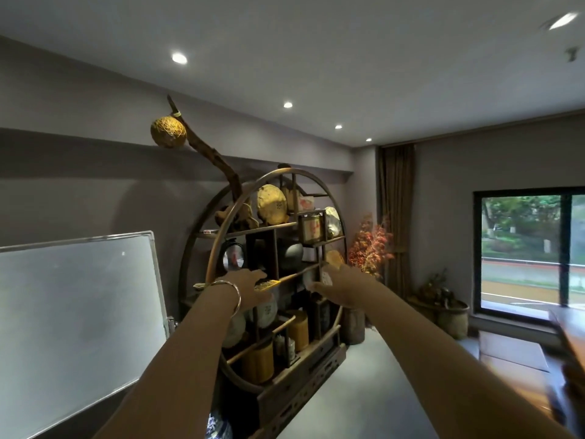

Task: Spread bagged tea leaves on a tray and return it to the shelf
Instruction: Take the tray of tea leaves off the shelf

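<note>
Both my arms reach out to the round wooden shelf point(221, 236) against the grey wall. My left hand point(250, 282), with a metal bangle on its wrist, grips the near edge of a yellow woven tray point(268, 284). The tray is seen edge-on at a middle shelf board point(300, 274). Whatever lies on it is hidden. My right hand point(337, 285) is at the shelf's right side, level with that board. Its fingers are by a small pale object point(326, 277) that is too blurred to identify.
The shelf holds round tea cakes point(272, 204), jars, yellow canisters point(258, 362) and framed pieces. A whiteboard point(76, 312) leans at the left. Red dried branches point(370, 248), baskets point(449, 315) and a window point(531, 251) are at the right. A wooden table edge point(569, 337) shows at the far right.
</note>
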Action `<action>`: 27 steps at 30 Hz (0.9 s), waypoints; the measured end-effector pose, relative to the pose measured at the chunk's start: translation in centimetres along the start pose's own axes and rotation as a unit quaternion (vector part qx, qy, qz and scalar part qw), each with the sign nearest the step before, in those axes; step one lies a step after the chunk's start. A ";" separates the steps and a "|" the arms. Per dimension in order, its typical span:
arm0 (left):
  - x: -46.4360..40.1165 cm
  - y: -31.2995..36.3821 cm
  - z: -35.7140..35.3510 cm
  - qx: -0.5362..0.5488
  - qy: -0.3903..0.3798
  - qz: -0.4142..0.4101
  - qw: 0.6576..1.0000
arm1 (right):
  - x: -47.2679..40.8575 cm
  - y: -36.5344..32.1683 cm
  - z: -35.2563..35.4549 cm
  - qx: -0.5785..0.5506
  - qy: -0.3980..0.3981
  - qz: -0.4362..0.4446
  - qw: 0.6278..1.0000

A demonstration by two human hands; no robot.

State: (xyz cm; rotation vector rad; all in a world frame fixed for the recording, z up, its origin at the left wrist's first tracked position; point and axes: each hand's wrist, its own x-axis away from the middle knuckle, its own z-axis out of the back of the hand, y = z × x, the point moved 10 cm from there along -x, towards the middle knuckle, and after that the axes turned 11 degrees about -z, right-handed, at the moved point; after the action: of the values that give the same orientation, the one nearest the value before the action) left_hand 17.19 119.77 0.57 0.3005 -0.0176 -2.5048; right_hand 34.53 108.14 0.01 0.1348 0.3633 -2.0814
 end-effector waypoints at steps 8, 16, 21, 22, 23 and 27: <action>-12.9 -4.7 -4.4 -0.007 -0.006 -0.023 1.000 | -12.1 2.5 -5.3 -0.013 -0.014 -0.024 1.000; -31.2 -8.4 -5.8 -0.022 0.005 -0.039 0.999 | -29.7 8.0 -6.3 -0.047 0.003 -0.039 0.998; -38.8 -12.0 -8.1 -0.045 -0.005 -0.027 0.999 | -37.8 8.6 -8.3 -0.049 0.009 -0.025 0.998; -40.1 -12.8 -8.6 -0.045 -0.007 -0.024 0.999 | -39.3 8.4 -9.1 -0.046 0.004 -0.019 0.999; -41.3 -13.7 -9.1 -0.041 -0.008 -0.022 0.999 | -40.7 8.3 -10.0 -0.039 -0.001 -0.016 0.999; -46.4 -17.2 -11.0 -0.028 -0.004 -0.011 1.000 | -46.4 7.7 -12.8 -0.020 -0.013 -0.011 1.000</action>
State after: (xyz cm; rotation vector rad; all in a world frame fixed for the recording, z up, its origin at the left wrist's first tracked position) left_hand 46.31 161.20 -1.74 0.2698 0.0530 -2.5230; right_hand 64.30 146.71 -2.48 0.0791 0.3926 -2.0947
